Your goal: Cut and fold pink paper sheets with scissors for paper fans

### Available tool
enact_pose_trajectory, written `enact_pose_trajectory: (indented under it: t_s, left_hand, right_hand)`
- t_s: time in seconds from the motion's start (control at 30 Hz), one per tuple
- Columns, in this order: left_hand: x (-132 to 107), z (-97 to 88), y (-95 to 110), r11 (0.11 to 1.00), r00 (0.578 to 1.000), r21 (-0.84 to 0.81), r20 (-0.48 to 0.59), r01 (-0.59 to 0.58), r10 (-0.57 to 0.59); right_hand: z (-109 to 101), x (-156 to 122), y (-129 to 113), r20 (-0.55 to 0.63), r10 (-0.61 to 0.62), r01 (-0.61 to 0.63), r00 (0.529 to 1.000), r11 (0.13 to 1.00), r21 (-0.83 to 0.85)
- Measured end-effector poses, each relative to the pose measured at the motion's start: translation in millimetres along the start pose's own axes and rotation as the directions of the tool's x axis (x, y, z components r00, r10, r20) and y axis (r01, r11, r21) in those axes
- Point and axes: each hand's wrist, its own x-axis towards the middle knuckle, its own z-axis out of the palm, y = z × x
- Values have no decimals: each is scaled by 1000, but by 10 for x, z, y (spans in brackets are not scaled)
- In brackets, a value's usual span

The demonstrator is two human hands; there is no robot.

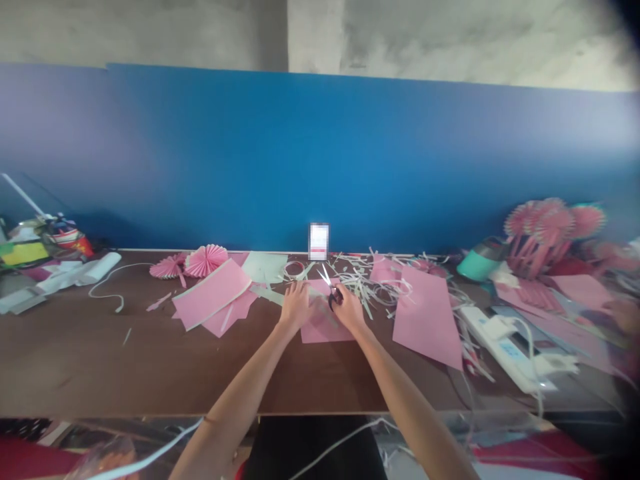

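My right hand (349, 307) is closed around the dark handles of a pair of scissors (326, 276). The blades are spread and point away from me. My left hand (296, 305) is at the left edge of a pink sheet of paper (327, 330), its fingers bent and close together on it; the fingertips are not sharp. The sheet lies on the table between both hands, with a faint greyish patch over its middle. A roll of tape (294, 269) lies just beyond my left hand.
White paper strips (367, 283) are heaped beyond my right hand. A large pink sheet (427, 317) and a white power strip (500, 350) lie to the right. Pink paper rosettes (206, 260) and pink pieces are on the left. A lit phone (319, 241) leans against the blue partition (300, 153).
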Motion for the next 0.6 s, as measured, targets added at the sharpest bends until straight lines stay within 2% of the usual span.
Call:
enact_pose_trajectory:
  t_s: [0.07, 0.17, 0.27, 0.4, 0.47, 0.6]
  left_hand:
    - [-17, 127, -2, 999, 999, 42, 3, 31, -32]
    - [-45, 221, -72, 997, 996, 51, 65, 50, -53]
    - [-55, 223, -130, 998, 995, 62, 93, 34, -40]
    - [-51, 162, -134, 996, 997, 89, 74, 21, -28]
    - [-50, 125, -131, 999, 997, 36, 69, 19, -21]
    - [-58, 73, -150, 978, 1000, -210, 26, 15, -10]
  right_hand:
    - [6, -3, -1, -7, -4, 4, 1000, 1000, -19]
    - [30, -7, -1, -1, -11, 10, 1000, 999, -43]
    - [53, -9, 12, 10, -19, 19, 1000, 998, -52]
    - [48, -3, 34, -24, 21, -22, 999, 1000, -18]
    - [23, 2, 32, -58, 42, -41, 997, 999, 16]
    - [-47, 6, 6, -101, 67, -63, 993, 997, 36]
